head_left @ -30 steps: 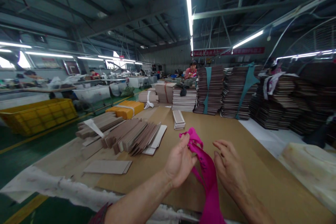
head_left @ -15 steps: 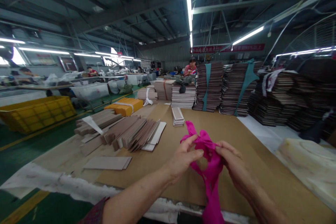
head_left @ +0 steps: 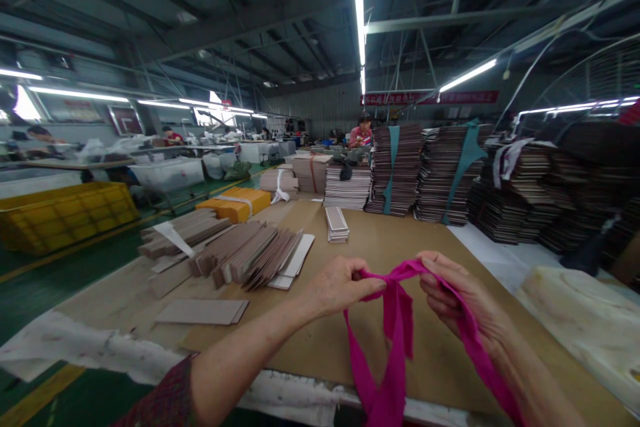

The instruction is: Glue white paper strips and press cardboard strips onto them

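A magenta fabric strip [head_left: 399,320] is stretched between my hands above the brown table board, with a knot or crossing near its middle. My left hand [head_left: 345,287] pinches one side of it between thumb and fingers. On the other side, my right hand [head_left: 450,290] grips the strip, and a length of it runs back over that hand and along the forearm. Loose ends and a loop hang down past the table's front edge. Beyond my hands lies a small stack of pale rectangular boards [head_left: 337,223].
Fanned-out brown board pieces [head_left: 250,250] lie to the left, with a flat grey strip [head_left: 203,311] nearer me. Tall stacks of dark panels [head_left: 395,170] line the back. A cream plastic-like bundle [head_left: 583,320] sits at right. A person [head_left: 361,133] is behind the stacks.
The bunched magenta strip has been pulled out straighter between my hands. My right hand has moved right and turned, with the strip now lying over it.
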Demonstrator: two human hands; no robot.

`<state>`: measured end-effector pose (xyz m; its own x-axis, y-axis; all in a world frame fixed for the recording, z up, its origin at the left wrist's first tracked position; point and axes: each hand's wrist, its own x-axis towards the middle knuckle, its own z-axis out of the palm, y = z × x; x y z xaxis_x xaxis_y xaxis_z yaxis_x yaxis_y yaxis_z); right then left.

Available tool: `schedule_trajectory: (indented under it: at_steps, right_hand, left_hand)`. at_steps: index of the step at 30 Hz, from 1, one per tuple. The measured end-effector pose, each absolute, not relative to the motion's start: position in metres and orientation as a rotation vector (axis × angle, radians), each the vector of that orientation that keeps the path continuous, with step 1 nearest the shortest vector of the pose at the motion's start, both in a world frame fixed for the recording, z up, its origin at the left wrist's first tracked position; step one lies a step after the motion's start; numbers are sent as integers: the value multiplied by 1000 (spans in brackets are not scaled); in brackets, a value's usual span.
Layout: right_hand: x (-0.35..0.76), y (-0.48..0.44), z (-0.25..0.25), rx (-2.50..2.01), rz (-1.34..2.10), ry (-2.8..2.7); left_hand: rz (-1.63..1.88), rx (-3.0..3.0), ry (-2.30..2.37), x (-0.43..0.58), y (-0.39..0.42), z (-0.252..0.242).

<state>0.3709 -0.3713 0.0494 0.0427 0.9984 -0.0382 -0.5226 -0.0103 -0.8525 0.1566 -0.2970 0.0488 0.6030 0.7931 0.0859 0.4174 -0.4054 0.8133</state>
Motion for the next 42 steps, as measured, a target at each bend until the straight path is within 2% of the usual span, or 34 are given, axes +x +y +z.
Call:
schedule_trajectory:
  at_steps: [6,14,18,24,31,38,42]
  right_hand:
    - [368,-375,47,-734,1402,-655]
    - [334,-394,28,-860,1345,-641]
    - [302,-401,2,-898,1349,-758]
    - [267,-412,-34,-943,1287,-846]
    - [254,-429,-52,-1196,852,-956]
    - [273,-438,-52,-1313,779,-1084]
    - [315,-423,-37,-1406,559,-1205]
  left_hand:
    - [726,2230,844,157,-301,55]
    - [1088,929,751,177,-298,48]
    - [1233,571,794,190,-289,44]
    - [1338,461,815,208,-273,37]
    - [1284,390,897,222,-269,29]
    - [1244,354,876,221,-262,32]
    - [1195,378,842,220,-273,35]
